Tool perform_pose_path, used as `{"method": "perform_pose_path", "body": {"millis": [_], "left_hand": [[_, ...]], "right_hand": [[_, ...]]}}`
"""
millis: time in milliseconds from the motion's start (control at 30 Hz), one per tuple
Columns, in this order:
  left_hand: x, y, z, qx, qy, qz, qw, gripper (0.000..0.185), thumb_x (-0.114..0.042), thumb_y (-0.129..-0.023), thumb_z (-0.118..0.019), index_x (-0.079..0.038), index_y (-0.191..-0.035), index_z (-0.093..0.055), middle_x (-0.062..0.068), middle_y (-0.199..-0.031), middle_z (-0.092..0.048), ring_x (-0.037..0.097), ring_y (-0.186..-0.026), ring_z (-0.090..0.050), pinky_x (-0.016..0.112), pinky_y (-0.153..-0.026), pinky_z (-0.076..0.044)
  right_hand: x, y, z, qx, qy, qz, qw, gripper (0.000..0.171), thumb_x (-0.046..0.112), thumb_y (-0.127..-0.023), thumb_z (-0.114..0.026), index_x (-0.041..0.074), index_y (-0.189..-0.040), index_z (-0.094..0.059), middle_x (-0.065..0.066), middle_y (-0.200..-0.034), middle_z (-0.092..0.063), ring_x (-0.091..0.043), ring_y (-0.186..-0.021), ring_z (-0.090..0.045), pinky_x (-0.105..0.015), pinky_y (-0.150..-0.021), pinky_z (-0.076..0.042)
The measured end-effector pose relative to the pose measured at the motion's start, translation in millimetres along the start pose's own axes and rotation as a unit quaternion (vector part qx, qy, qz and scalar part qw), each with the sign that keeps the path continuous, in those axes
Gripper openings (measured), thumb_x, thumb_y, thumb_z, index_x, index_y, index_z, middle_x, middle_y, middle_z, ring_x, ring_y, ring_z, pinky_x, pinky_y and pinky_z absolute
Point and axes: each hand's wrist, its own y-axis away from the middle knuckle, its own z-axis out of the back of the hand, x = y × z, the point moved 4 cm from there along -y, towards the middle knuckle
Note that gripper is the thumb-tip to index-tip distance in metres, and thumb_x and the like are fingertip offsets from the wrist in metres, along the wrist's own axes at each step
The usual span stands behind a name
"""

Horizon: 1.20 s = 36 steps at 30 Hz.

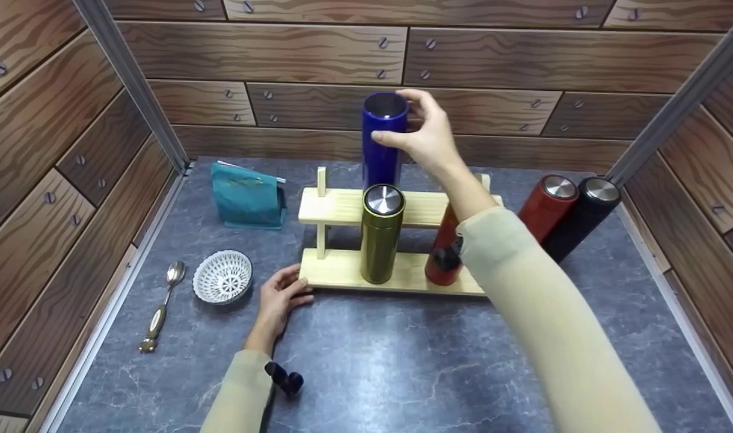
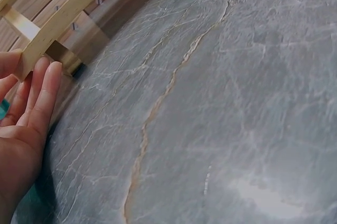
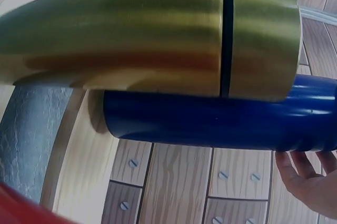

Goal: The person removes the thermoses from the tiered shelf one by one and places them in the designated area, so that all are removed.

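Observation:
In the head view, my right hand (image 1: pixel 427 131) grips a blue flask (image 1: pixel 379 153) near its top, thumb in front and fingers behind. The flask stands upright at the upper shelf of a small wooden two-tier rack (image 1: pixel 336 267), its top rim round a dark hollow. A gold flask (image 1: pixel 381 249) with a steel-topped lid is on the lower shelf, hiding the blue one's base. Right of it, a red flask (image 1: pixel 441 270) is partly covered by my forearm. My left hand (image 1: pixel 276 300) holds the lower shelf's left end, thumb and fingers about its corner (image 2: pixel 29 63).
Behind the rack's right end stand another red flask (image 1: pixel 543 207) and a black flask (image 1: pixel 582 222). To the left are a teal pouch (image 1: pixel 246 198), a white openwork bowl (image 1: pixel 223 278) and a spoon (image 1: pixel 160 316). Wood-patterned walls (image 1: pixel 318 54) enclose the table.

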Motion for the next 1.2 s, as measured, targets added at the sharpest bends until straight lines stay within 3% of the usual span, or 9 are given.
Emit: {"method": "perform_pose_path", "body": {"millis": [1000, 1200], "left_hand": [[0.0, -0.9, -0.8, 0.004, -0.004, 0.002, 1.0, 0.043, 0.004, -0.081, -0.065, 0.004, -0.123, -0.053, 0.016, -0.104, -0.06, 0.027, -0.073, -0.063, 0.04, -0.063, -0.058], [0.0, -0.6, -0.1, 0.003, -0.003, -0.004, 1.0, 0.044, 0.004, -0.081, -0.065, 0.005, -0.123, -0.053, 0.017, -0.104, -0.059, 0.027, -0.073, -0.063, 0.04, -0.063, -0.058]], "right_hand": [[1.3, 16.6, 78.4, -0.051, 0.009, 0.005, 0.999, 0.066, 0.007, -0.061, -0.087, 0.012, -0.119, -0.056, -0.008, -0.111, -0.063, -0.025, -0.093, -0.058, -0.034, -0.08, -0.05], [-1.8, 20.9, 91.5, -0.063, -0.022, 0.003, 0.998, 0.065, 0.005, -0.059, -0.087, 0.011, -0.117, -0.057, -0.01, -0.111, -0.063, -0.025, -0.091, -0.057, -0.032, -0.079, -0.048]]}}
